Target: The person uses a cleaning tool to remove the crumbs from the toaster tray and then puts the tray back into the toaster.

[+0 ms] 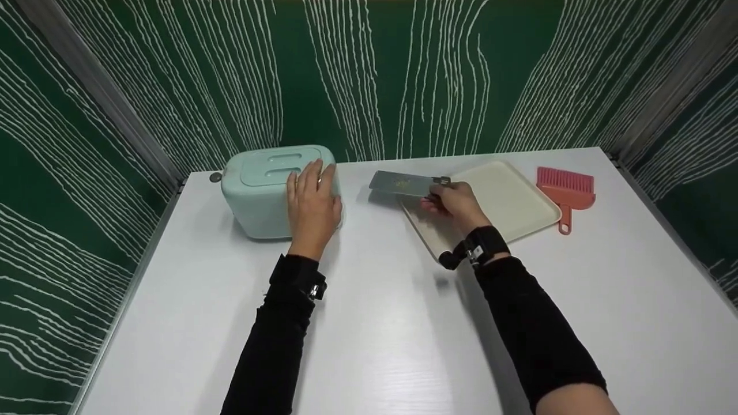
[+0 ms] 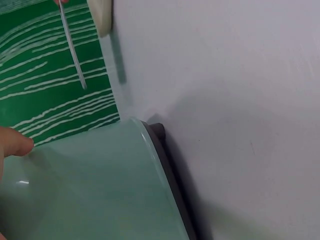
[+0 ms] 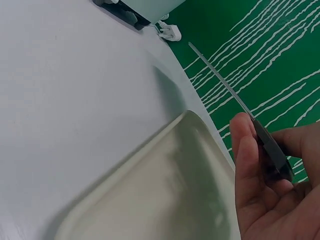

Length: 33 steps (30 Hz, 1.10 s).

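A mint-green toaster (image 1: 262, 210) with two long slot shapes on its top stands at the table's back left. My left hand (image 1: 313, 204) rests on its top right edge, fingers stretched over the lid and thumb (image 2: 17, 142) against the side. In my right hand (image 1: 461, 206), pinched by its dark end grip (image 3: 272, 150), is a thin grey metal crumb tray (image 1: 398, 183). Yellowish crumbs lie on its middle. It is held out level toward the toaster, above the table and the left corner of a cream serving tray (image 1: 507, 202).
A red brush (image 1: 568, 197) with pink bristles lies at the serving tray's right edge. A dark round knob (image 1: 215, 177) sticks out from the toaster's left end. Behind the toaster is a white plug (image 3: 170, 32). A green wall with white lines (image 1: 392, 75) borders the white table (image 1: 369, 346).
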Each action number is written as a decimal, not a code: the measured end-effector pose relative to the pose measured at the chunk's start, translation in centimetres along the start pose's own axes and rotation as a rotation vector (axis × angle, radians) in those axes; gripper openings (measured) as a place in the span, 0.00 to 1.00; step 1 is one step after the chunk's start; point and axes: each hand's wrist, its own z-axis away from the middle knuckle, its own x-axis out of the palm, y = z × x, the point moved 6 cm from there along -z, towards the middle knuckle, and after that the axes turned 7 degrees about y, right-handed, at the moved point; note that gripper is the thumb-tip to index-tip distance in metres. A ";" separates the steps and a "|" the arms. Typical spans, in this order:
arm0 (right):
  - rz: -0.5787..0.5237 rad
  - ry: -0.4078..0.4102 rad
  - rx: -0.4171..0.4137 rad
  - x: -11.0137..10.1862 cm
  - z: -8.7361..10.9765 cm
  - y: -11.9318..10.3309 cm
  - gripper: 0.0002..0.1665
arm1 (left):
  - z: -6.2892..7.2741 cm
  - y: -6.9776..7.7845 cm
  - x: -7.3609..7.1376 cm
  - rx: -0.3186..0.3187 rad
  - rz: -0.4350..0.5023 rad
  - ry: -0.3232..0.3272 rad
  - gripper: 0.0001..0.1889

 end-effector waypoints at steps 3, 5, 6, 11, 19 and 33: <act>-0.032 -0.013 0.006 -0.3 0.3 0.0 0.21 | -0.1 0.2 0.0 -0.005 -0.002 -0.011 0.31; -0.058 -0.023 0.011 -0.5 0.7 -0.1 0.21 | -0.1 0.4 0.0 -0.010 0.004 -0.025 0.31; -0.073 -0.030 0.013 -0.6 1.0 -0.2 0.21 | -0.1 0.4 0.0 -0.013 0.007 -0.035 0.31; -0.078 -0.044 0.027 -0.9 2.3 -1.0 0.19 | -0.2 0.6 0.1 -0.037 0.010 -0.088 0.31; -0.149 -0.037 0.025 -1.5 3.0 -0.8 0.19 | -0.1 1.1 0.2 -0.050 0.012 -0.109 0.31; -0.216 -0.015 -0.037 -2.2 2.2 0.6 0.17 | 0.7 5.0 0.7 0.116 0.079 0.002 0.20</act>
